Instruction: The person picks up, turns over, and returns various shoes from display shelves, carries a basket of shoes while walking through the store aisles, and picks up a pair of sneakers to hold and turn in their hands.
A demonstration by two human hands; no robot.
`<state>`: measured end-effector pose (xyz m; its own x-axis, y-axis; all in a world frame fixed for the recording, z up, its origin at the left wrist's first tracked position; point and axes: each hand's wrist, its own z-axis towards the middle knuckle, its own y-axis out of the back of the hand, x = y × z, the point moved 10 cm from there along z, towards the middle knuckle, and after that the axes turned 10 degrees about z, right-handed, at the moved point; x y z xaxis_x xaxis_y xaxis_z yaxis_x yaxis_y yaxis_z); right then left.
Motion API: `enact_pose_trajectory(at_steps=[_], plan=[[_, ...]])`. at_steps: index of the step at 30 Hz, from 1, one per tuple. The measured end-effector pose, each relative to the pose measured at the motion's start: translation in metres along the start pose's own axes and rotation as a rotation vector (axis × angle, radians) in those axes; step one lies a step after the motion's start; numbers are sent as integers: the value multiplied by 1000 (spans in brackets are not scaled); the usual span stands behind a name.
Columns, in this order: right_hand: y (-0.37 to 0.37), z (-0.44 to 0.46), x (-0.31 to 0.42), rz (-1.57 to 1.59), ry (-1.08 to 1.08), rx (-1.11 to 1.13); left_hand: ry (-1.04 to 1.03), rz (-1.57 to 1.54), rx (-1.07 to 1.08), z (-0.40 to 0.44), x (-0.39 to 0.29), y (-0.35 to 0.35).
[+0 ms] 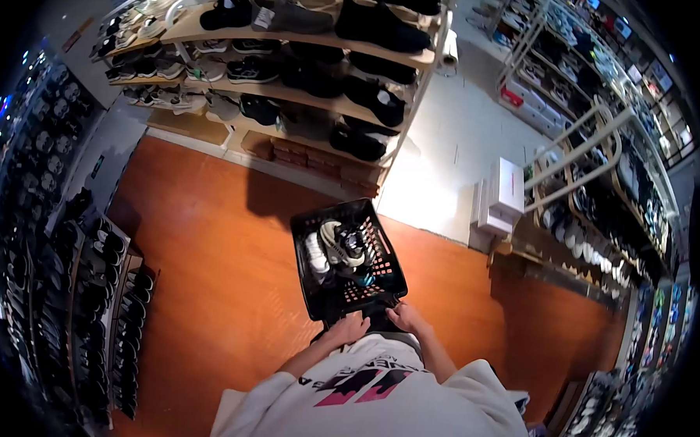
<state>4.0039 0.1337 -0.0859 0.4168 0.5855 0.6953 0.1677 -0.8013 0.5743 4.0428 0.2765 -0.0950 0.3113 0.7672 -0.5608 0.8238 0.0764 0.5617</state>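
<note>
Wearing a loose white shirt point(451, 414) of soft, creased fabric, printed with black lettering and slanted black-and-pink patches. Gripping the near end of a rectangular black plastic basket point(301, 265) with both bare hands, left hand point(347, 328) and right hand point(410, 318) alike closed and curled around, with fingertips partly hidden. Holding the basket just in front of the body, over a smooth orange-brown floor point(208, 251). Inside, between walls pierced with small holes, at least three shoes: one smooth white shoe point(317, 256), one cream shoe point(330, 233), one black-and-grey shoe point(355, 246); too overlapped for an exact count. Ahead, one shoe rack point(410, 57) with wooden boards, crowded mostly with dark shoes, above low brown boxes point(298, 155). To the right, at least three white boxes point(508, 186), crisp-edged, stacked beside another rack with white tubular rails point(632, 118).
</note>
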Motion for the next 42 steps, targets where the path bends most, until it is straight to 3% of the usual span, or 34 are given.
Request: enact_pose_trajectory(at_steps=[9, 11, 12, 13, 17, 19, 23, 26, 27, 37, 39, 42], plan=[[8, -82, -8, 3, -191, -155, -293, 374, 244, 1, -37, -43], [-2, -96, -30, -14, -313, -69, -301, 420, 235, -9, -61, -36], [6, -99, -33, -45, -222, -204, -368, 405, 212, -14, -82, -27], [12, -104, -45, 61, -320, -228, -370, 483, 232, -9, -86, -34], [55, -129, -71, 146, -120, -593, -367, 549, 268, 8, -128, -49], [87, -132, -98, 137, -126, -618, -321, 566, 206, 33, -152, -56], [144, -121, -147, 196, -151, -532, -464, 621, 62, 74, -207, -75], [188, -116, -185, 247, -123, -674, -359, 587, -8, 115, -238, -73], [194, -103, -204, 250, -171, -601, -325, 593, -53, 125, -249, -70], [305, -30, -252, 291, -191, -512, -295, 577, -107, 232, -327, -27], [323, -17, -256, 425, -242, -430, -311, 548, -129, 257, -332, -16], [355, 8, -271, 343, -229, -449, -293, 513, -77, 287, -360, 0]])
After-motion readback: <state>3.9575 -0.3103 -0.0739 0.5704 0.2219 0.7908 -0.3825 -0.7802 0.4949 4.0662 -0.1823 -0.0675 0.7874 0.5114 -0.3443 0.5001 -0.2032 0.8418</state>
